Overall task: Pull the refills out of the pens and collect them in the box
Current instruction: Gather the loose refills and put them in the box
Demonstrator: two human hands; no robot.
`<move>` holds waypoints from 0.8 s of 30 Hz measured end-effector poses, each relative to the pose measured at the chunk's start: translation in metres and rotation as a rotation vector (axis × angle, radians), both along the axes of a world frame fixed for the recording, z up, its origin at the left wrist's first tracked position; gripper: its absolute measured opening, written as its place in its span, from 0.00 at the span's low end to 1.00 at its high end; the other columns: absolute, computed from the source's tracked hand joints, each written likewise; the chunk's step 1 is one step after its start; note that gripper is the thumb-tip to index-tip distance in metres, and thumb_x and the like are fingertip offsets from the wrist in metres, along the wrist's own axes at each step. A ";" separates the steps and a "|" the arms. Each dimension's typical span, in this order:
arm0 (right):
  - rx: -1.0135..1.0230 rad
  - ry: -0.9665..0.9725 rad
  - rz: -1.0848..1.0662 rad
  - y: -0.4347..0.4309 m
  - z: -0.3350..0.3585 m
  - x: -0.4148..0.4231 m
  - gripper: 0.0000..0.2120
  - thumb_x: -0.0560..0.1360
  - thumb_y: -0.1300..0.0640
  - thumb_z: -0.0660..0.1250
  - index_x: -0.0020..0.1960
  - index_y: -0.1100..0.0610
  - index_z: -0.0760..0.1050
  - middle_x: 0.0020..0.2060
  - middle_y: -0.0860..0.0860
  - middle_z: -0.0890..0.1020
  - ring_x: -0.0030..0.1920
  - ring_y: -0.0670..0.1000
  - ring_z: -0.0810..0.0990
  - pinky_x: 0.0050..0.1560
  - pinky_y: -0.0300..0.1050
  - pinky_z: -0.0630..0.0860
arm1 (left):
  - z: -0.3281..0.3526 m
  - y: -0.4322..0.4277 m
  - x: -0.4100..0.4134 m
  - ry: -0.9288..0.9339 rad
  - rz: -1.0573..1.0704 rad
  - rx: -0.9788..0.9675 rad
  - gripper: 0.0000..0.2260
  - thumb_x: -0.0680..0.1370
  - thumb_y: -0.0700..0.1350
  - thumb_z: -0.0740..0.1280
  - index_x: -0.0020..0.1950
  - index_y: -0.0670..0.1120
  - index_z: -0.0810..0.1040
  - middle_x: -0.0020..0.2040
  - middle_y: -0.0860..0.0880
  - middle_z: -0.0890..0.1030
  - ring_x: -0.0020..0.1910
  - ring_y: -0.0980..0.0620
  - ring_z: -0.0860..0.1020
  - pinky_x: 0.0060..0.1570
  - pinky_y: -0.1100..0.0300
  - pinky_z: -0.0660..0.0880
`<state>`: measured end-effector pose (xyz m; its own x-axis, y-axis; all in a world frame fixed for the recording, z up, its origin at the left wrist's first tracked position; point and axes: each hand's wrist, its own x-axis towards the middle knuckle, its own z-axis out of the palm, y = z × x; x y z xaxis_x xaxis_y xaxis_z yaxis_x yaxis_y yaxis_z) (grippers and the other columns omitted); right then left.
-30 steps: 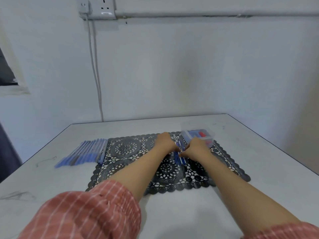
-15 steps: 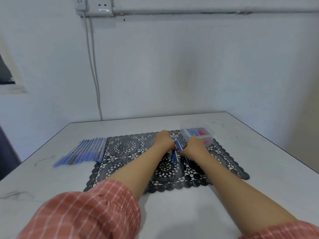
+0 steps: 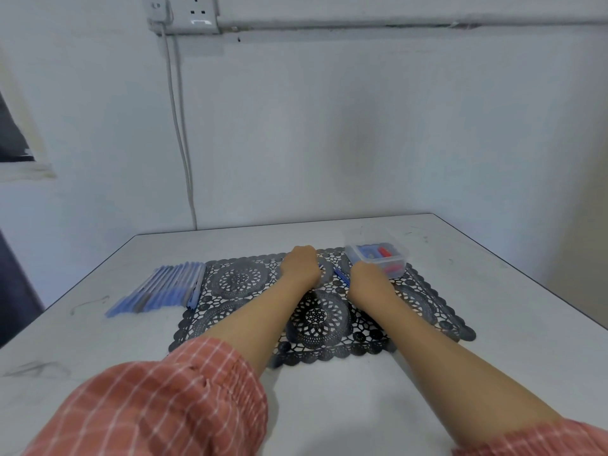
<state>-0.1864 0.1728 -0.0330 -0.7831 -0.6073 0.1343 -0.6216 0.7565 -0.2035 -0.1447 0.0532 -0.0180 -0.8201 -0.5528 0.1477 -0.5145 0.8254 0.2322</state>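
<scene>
Clear glossy plastic box point(image 3: 381, 260), matt black openwork mat point(image 3: 240, 278), smooth white scuffed table point(image 3: 477, 291), translucent blue plastic pens point(image 3: 164, 287), checked woven cloth sleeve point(image 3: 164, 406).

I count one mat point(image 3: 237, 281), one box point(image 3: 396, 273) and one counter point(image 3: 493, 307), plus my left hand point(image 3: 301, 264) and right hand point(image 3: 365, 274), two in all. The pens point(image 3: 164, 287) make one row of roughly ten, too blurred to count exactly.
</scene>
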 end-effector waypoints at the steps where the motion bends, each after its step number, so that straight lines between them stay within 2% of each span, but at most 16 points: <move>1: 0.023 0.016 0.011 0.000 0.000 0.001 0.08 0.73 0.69 0.58 0.37 0.60 0.68 0.30 0.52 0.71 0.40 0.56 0.75 0.38 0.44 0.70 | 0.000 0.000 0.001 -0.025 -0.018 -0.021 0.04 0.74 0.34 0.63 0.47 0.41 0.72 0.52 0.41 0.78 0.51 0.43 0.77 0.40 0.56 0.71; 3: 0.050 0.041 0.031 -0.001 0.000 0.004 0.09 0.73 0.69 0.58 0.35 0.60 0.66 0.30 0.52 0.71 0.40 0.56 0.75 0.38 0.44 0.69 | 0.001 0.000 0.003 -0.064 -0.051 -0.061 0.07 0.75 0.36 0.63 0.52 0.39 0.73 0.54 0.41 0.77 0.52 0.43 0.76 0.42 0.56 0.71; 5: 0.069 0.044 0.038 -0.002 -0.001 0.005 0.09 0.73 0.68 0.58 0.37 0.59 0.67 0.31 0.52 0.72 0.41 0.56 0.76 0.38 0.44 0.70 | 0.003 0.001 0.004 -0.093 -0.092 -0.094 0.07 0.76 0.38 0.63 0.53 0.39 0.73 0.53 0.42 0.77 0.51 0.43 0.76 0.42 0.55 0.71; 8: 0.066 0.034 0.027 -0.003 -0.002 0.007 0.07 0.73 0.68 0.58 0.41 0.60 0.71 0.40 0.55 0.78 0.46 0.57 0.79 0.40 0.46 0.71 | 0.006 0.004 0.006 -0.133 -0.144 -0.147 0.09 0.77 0.42 0.61 0.53 0.38 0.74 0.48 0.43 0.75 0.46 0.44 0.74 0.43 0.55 0.71; 11: 0.085 0.070 0.019 -0.003 -0.004 0.009 0.09 0.74 0.67 0.58 0.50 0.62 0.75 0.46 0.58 0.81 0.48 0.58 0.79 0.39 0.46 0.70 | 0.006 0.007 0.007 -0.168 -0.181 -0.200 0.11 0.78 0.45 0.61 0.53 0.38 0.74 0.51 0.42 0.77 0.50 0.43 0.76 0.45 0.55 0.72; 15: 0.118 0.128 0.016 -0.003 -0.007 0.013 0.10 0.74 0.66 0.58 0.52 0.62 0.75 0.47 0.57 0.81 0.49 0.58 0.79 0.41 0.46 0.70 | 0.001 0.009 0.005 -0.249 -0.174 -0.228 0.10 0.79 0.41 0.59 0.55 0.37 0.75 0.54 0.41 0.77 0.53 0.42 0.76 0.49 0.53 0.74; 17: 0.134 0.151 0.022 -0.002 -0.008 0.014 0.10 0.75 0.65 0.58 0.53 0.62 0.75 0.49 0.57 0.80 0.50 0.58 0.78 0.45 0.46 0.72 | -0.004 0.007 0.003 -0.296 -0.162 -0.213 0.10 0.78 0.39 0.59 0.55 0.37 0.75 0.56 0.41 0.77 0.54 0.42 0.76 0.51 0.52 0.74; 20: 0.163 0.131 0.039 -0.001 -0.007 0.014 0.10 0.75 0.65 0.58 0.53 0.61 0.74 0.50 0.57 0.80 0.52 0.57 0.77 0.48 0.46 0.71 | -0.014 0.003 0.002 -0.375 -0.109 -0.154 0.15 0.77 0.39 0.59 0.63 0.35 0.69 0.63 0.38 0.71 0.60 0.40 0.72 0.56 0.50 0.72; 22: 0.164 0.059 0.041 -0.001 -0.003 0.013 0.09 0.75 0.65 0.57 0.53 0.62 0.74 0.51 0.57 0.80 0.51 0.57 0.78 0.46 0.46 0.70 | -0.023 -0.002 -0.001 -0.381 -0.086 -0.140 0.21 0.77 0.40 0.58 0.68 0.33 0.61 0.66 0.36 0.65 0.64 0.37 0.66 0.62 0.47 0.68; 24: 0.140 -0.060 0.041 0.001 0.006 0.013 0.08 0.75 0.65 0.58 0.52 0.62 0.73 0.48 0.56 0.79 0.50 0.57 0.77 0.42 0.44 0.70 | -0.024 -0.004 0.001 -0.372 -0.103 -0.140 0.22 0.77 0.40 0.57 0.68 0.33 0.59 0.66 0.36 0.63 0.64 0.37 0.64 0.64 0.46 0.65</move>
